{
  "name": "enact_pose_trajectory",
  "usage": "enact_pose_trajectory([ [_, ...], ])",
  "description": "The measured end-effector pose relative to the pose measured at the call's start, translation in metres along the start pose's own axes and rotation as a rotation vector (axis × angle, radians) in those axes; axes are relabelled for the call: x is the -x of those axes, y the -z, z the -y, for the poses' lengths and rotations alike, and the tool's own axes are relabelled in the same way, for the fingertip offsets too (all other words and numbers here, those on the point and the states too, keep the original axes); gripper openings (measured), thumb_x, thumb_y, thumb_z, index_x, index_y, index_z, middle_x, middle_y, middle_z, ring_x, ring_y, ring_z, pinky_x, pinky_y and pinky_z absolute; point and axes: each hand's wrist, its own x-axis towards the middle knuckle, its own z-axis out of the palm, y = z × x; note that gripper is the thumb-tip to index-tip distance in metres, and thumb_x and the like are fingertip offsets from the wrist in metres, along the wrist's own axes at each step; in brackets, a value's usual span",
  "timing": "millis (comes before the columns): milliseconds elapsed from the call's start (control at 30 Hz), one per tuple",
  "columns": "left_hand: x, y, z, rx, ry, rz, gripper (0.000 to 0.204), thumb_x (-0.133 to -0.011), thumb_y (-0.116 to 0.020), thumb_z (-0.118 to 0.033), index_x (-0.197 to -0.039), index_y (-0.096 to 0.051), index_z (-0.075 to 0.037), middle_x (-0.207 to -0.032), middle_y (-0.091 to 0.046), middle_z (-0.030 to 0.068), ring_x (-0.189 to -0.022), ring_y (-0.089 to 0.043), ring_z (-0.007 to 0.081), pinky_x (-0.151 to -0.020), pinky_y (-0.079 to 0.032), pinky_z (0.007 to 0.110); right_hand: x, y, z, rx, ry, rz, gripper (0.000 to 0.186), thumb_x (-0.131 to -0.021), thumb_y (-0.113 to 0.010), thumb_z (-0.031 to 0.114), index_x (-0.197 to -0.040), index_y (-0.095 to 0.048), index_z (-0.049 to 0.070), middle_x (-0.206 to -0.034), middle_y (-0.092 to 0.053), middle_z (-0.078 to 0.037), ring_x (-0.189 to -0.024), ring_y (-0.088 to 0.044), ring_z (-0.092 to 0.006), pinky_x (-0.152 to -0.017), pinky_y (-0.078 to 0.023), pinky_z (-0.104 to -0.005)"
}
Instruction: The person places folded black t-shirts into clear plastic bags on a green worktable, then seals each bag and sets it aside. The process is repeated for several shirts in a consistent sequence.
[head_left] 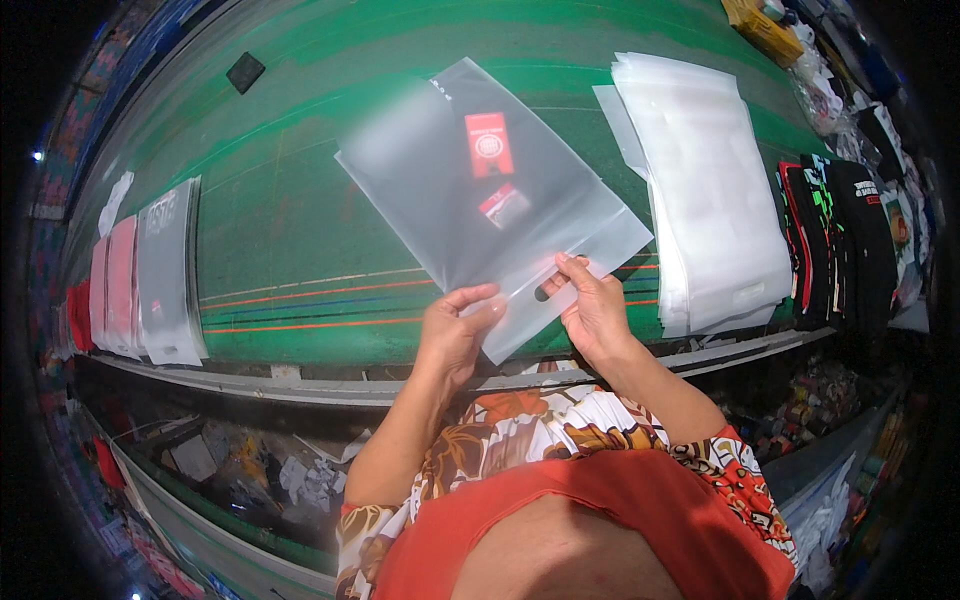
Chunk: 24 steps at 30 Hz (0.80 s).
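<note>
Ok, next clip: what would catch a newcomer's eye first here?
Probably the frosted translucent plastic bag with a small red tag inside, held up in the middle by both hands, the left hand and right hand pinching its near edge. Beneath it spreads the green table, with a stack of similar white bags at right and folded black printed garments beyond.

You have one view only, from the camera on your head, looking steeply down and forward over your chest. It sits close to your left hand (pixel 455 335) and right hand (pixel 592 305), which come up from the lower edge. The green counter (pixel 300 200) fills the upper half, its straight edges bowed by the fisheye lens.
</note>
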Motion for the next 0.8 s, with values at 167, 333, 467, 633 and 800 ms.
enact_pose_trajectory([
  [167, 0.002, -0.001, -0.002, -0.006, 0.020, 0.002, 0.030, -0.083, -0.072, 0.007, -0.112, -0.063, 0.006, -0.102, -0.067, 0.0127, -0.087, -0.066, 0.0177, -0.079, -0.056, 0.027, -0.004, 0.006, -0.004, -0.044, 0.018, -0.006, 0.015, -0.092, -0.066, 0.005, -0.103, -0.060, -0.001, -0.101, -0.062, -0.010, -0.094, -0.062, -0.0192, -0.084, -0.052, -0.0348],
  [333, 0.003, 0.003, 0.000, 0.007, 0.022, 0.001, 0.026, -0.083, -0.072, 0.008, -0.108, -0.065, 0.003, -0.100, -0.068, 0.0104, -0.084, -0.068, 0.0166, -0.075, -0.057, 0.025, -0.008, 0.005, 0.005, -0.090, 0.043, -0.026, 0.021, -0.091, -0.064, -0.001, -0.111, -0.058, -0.004, -0.107, -0.061, -0.011, -0.100, -0.062, -0.0227, -0.093, -0.052, -0.0387],
  [467, 0.004, 0.003, -0.001, 0.015, 0.028, 0.002, 0.026, -0.083, -0.072, 0.008, -0.108, -0.065, 0.003, -0.103, -0.067, 0.0103, -0.086, -0.067, 0.0170, -0.076, -0.057, 0.026, -0.006, 0.004, 0.006, -0.070, 0.043, -0.038, 0.022, -0.091, -0.064, -0.001, -0.112, -0.058, -0.004, -0.109, -0.061, -0.012, -0.100, -0.062, -0.0232, -0.094, -0.052, -0.0395],
  [633, 0.004, 0.005, 0.000, 0.021, 0.026, 0.006, 0.027, -0.082, -0.072, 0.008, -0.108, -0.065, 0.004, -0.104, -0.066, 0.0102, -0.087, -0.067, 0.0171, -0.078, -0.057, 0.026, -0.011, 0.010, 0.009, -0.107, 0.055, -0.040, 0.024, -0.090, -0.065, -0.001, -0.112, -0.058, -0.004, -0.110, -0.061, -0.012, -0.099, -0.062, -0.0235, -0.093, -0.053, -0.0402],
  [800, 0.006, 0.007, -0.001, -0.017, 0.045, -0.006, 0.028, -0.082, -0.072, 0.009, -0.109, -0.064, 0.004, -0.105, -0.066, 0.0105, -0.087, -0.067, 0.0173, -0.077, -0.057, 0.026, -0.011, 0.013, 0.010, -0.055, 0.064, -0.081, 0.024, -0.089, -0.067, -0.001, -0.111, -0.058, -0.004, -0.108, -0.061, -0.012, -0.095, -0.062, -0.0225, -0.089, -0.053, -0.0401],
])
